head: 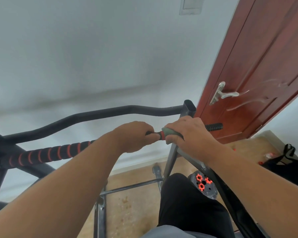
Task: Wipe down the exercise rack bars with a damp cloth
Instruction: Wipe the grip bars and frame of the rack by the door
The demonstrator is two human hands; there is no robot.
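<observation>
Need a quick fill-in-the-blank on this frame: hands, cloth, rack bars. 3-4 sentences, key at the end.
1. The right hand presses a grey-green damp cloth around the padded bar with ____ stripes.
2. The left hand grips the same bar with no ____ in it.
3. Beyond both hands runs a bare, wavy black metal bar, ending at an upright post beside the reddish-brown wooden ____.
4. The door's lever handle is ____ coloured.

Missing words: red; cloth; door; silver
</observation>
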